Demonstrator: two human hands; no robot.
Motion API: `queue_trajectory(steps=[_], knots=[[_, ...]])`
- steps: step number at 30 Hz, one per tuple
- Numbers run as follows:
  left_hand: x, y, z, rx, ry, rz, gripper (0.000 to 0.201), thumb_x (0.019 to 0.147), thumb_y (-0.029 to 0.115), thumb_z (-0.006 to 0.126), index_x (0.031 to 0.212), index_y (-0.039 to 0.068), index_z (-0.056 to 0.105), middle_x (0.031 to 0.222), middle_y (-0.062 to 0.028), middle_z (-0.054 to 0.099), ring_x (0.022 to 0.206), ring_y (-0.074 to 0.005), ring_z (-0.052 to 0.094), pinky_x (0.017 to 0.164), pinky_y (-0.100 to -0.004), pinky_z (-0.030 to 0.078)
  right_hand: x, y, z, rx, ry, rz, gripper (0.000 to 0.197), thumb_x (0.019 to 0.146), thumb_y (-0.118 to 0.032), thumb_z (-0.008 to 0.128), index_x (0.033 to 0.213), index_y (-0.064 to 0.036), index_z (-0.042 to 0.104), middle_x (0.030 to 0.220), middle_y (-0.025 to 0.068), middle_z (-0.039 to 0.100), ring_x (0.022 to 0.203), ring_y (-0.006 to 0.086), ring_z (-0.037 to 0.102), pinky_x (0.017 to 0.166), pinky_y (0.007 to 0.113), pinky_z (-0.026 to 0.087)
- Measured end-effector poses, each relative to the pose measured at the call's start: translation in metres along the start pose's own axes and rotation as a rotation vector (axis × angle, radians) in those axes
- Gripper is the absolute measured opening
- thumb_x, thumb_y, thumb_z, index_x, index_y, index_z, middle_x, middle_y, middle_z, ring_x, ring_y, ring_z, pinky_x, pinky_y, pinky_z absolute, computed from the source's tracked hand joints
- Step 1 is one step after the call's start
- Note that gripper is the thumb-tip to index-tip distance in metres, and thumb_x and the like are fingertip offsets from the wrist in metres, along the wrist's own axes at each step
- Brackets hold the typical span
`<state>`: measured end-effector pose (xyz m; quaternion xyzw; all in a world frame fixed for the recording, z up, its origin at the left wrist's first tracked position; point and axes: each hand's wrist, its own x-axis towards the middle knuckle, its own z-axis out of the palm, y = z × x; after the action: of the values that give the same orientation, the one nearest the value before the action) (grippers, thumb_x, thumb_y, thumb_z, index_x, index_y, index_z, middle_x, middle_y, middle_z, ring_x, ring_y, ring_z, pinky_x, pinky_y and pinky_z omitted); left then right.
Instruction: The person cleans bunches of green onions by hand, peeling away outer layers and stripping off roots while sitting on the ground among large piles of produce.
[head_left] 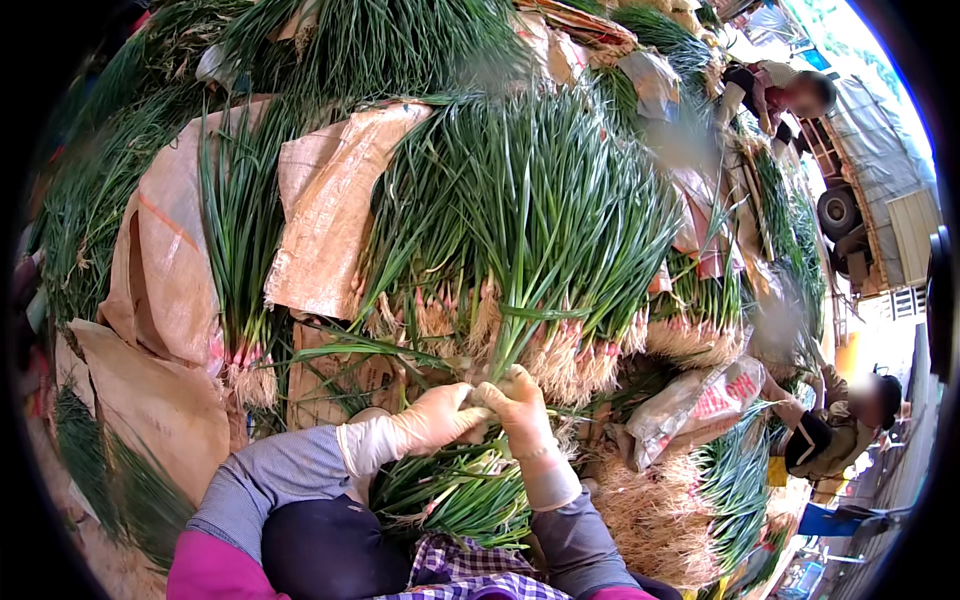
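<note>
Both hands wear pale cream gloves and meet low in the middle, at the root ends of a large spread of green onions (560, 220). My right hand (518, 405) is closed round the lower end of a few green onions (507, 350), whose leaves point away from me over the spread. Beside it on the left, my left hand (430, 420) has thumb and fingers pinched together, almost touching the right. What it grips is hidden. Loose green onions (455, 485) lie below my hands, near my lap.
Tan woven sacks (325, 220) lie left of the spread, with another bunch (240, 300) among them. A root-ended pile (655, 510) and a whitish sack (695, 405) are at right. Two other people (845, 425) work along the right side, near a parked truck (870, 180).
</note>
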<state>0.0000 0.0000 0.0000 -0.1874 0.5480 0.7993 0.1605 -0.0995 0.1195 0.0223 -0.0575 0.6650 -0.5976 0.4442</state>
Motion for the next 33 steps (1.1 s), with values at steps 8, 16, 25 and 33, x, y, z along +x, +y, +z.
queue_trajectory(steps=[8,16,25,33], knots=[[-0.012,-0.015,-0.012,0.406,0.245,0.126,0.020,0.092,0.019,0.050,0.088,0.001,0.057,0.069,-0.0052,0.061,0.060,-0.0117,0.056,0.057,-0.0274,0.047,0.013,-0.006,0.024,-1.222,0.263,-0.391,0.027,0.085,-0.026,0.059,0.071,-0.0035,0.054,0.054,0.0050,0.053,0.050,0.0179,0.051,0.053,0.034,0.046],[-0.015,-0.009,-0.028,-0.341,-0.041,0.003,0.026,0.095,0.026,0.046,0.086,0.004,0.057,0.061,0.0003,0.051,0.052,-0.0085,0.045,0.051,-0.0211,0.039,-0.011,0.028,-0.093,-0.972,0.385,-0.121,0.022,0.086,-0.015,0.048,0.068,-0.0074,0.057,0.056,0.0017,0.053,0.046,0.0107,0.049,0.048,0.027,0.047],[-0.022,-0.017,-0.038,-0.762,-0.275,-0.031,0.032,0.097,0.035,0.039,0.100,0.006,0.054,0.065,0.0025,0.044,0.053,-0.0079,0.039,0.048,-0.0216,0.033,0.004,-0.021,0.009,0.165,-0.142,0.178,0.026,0.093,-0.028,0.051,0.104,-0.0065,0.062,0.089,0.0028,0.063,0.069,0.0067,0.052,0.059,0.021,0.042],[-0.024,-0.009,-0.035,-1.220,-0.443,-0.153,0.040,0.096,0.040,0.040,0.100,0.004,0.055,0.056,0.0057,0.036,0.047,-0.0058,0.032,0.044,-0.0204,0.028,0.028,0.014,0.059,0.519,0.180,-0.045,0.009,0.088,-0.010,0.060,0.083,-0.0025,0.059,0.071,0.0045,0.062,0.051,0.0078,0.049,0.042,0.019,0.037]])
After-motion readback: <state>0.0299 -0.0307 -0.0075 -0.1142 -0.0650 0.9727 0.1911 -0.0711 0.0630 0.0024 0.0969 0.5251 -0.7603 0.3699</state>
